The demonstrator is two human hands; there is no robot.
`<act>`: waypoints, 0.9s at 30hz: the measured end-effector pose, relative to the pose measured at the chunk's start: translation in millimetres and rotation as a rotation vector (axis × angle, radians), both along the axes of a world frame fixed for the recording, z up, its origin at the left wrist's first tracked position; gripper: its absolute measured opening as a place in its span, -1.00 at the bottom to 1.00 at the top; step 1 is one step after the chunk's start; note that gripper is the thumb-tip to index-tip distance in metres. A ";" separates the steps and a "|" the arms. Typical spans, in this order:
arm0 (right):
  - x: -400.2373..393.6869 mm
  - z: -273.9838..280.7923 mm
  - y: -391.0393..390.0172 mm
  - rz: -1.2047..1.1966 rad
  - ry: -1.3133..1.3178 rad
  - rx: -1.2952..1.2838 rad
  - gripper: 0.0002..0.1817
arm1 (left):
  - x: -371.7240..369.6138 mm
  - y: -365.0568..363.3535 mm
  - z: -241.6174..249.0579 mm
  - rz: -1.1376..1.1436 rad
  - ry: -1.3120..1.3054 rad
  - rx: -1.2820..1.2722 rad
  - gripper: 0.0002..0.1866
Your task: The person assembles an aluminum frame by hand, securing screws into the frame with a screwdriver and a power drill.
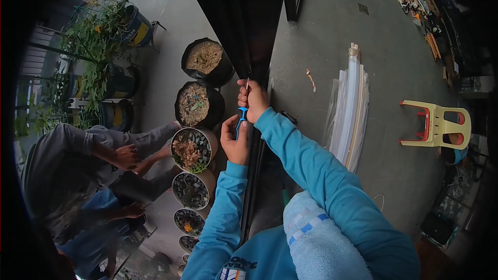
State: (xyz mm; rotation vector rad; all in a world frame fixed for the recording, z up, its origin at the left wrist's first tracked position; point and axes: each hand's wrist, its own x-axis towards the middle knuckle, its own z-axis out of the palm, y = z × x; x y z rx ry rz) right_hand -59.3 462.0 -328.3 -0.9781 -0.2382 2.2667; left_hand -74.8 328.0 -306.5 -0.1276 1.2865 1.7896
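Gripping a slim blue tool (241, 117) in the left hand (234, 144), with thumb and fingers closed around its lower part, beside a tall black metal frame (236, 15). Pinching a thin metal piece (247, 85) between thumb and fingers of the right hand (256, 101), just beyond the blue tool and close to the same frame; impossible to tell whether joined to the tool or separate. Dressed in blue sleeves (311, 155), with a pale blue towel (319, 238) hanging in view. To the left, with two black bags (217, 106) of soil-like fill in line with round pots (210, 179) of stones and small plants, and with a person in grey (54, 168) close by. To the right, with long strips (351, 106) partly in clear plastic on the grey floor (306, 39), and farther off, a yellow-and-red chair (438, 124).
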 end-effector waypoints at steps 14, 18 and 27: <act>-8.0 -3.8 -1.8 -0.076 0.097 0.014 -0.73 | -22.5 -21.8 0.2 -0.183 -0.430 0.201 -0.54; -8.2 1.8 -0.5 -0.082 0.104 -0.006 -0.73 | -36.4 -22.7 -8.7 -0.252 -0.698 0.356 -0.53; -3.0 -1.2 4.1 -0.018 0.123 0.041 -0.74 | -23.5 -19.1 -1.3 -0.152 -0.593 0.263 -0.53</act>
